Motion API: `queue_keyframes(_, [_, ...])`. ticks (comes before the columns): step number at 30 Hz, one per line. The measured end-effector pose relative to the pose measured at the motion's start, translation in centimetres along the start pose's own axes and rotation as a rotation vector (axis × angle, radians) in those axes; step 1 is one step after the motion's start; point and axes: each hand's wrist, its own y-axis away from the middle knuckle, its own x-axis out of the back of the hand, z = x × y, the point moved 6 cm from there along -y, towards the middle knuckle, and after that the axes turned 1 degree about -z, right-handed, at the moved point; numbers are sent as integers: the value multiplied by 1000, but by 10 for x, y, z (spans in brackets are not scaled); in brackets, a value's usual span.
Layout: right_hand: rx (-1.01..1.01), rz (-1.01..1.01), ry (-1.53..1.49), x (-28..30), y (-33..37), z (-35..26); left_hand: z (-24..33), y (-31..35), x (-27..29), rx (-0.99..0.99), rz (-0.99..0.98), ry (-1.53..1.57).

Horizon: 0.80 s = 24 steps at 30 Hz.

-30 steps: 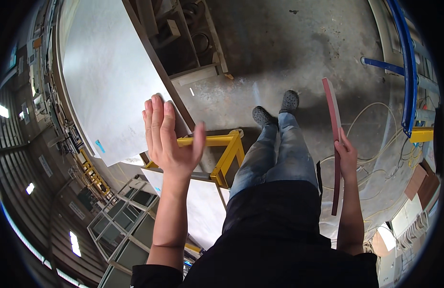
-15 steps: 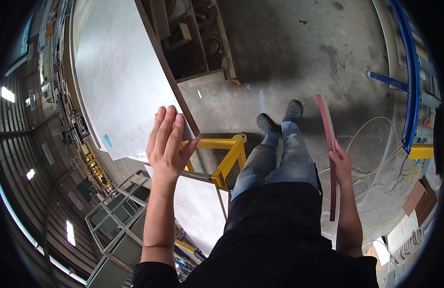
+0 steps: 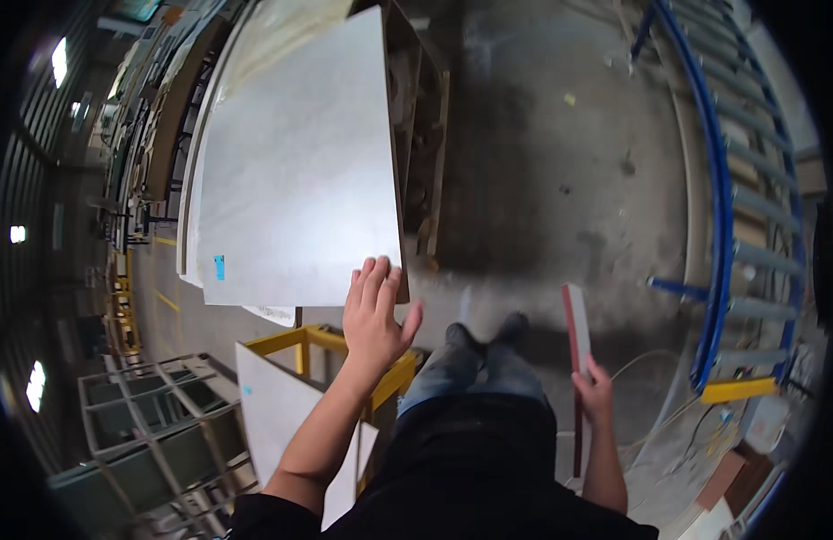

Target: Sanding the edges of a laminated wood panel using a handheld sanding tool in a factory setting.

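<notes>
Reaching forward, the left hand is spreading flat and open, fingers extended together and thumb angled outward, with the fingertips lying at the lower right corner of a large pale grey panel; whether they are touching the panel cannot be told. This hand is holding nothing. The panel is leaning at a tilt, carrying a small blue sticker near its lower left edge. The right hand is closing its grip around a long, thin strip with a red edge and a pale face, grasping it near mid-length; the strip is standing roughly upright beside the person's right leg, its upper end rising above the hand and its lower part running down past the wrist. The person's dark shoes are standing on the concrete floor. A yellow frame is sitting just below the left hand, with another pale sheet resting against it. A blue railing is curving along the right side.
</notes>
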Motion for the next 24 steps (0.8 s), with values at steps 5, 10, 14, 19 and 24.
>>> queue_keyframes(5, [184,44,185,13,-29,-95,1,-2,-3,53,76,-90])
queue_keyframes(10, [429,60,344,19,-79,-179,-11,-9,18,142,149,107])
queue_keyframes(14, [623,-9,484,-4,-129,-277,-4,-14,15,77,67,-80])
queue_keyframes(19, [801,-75,554,-39,-194,-396,-32,-9,13,325,-111,319])
queue_keyframes(24, [873,-61,621,-79,-255,-485,-40,-55,32,279,-52,149])
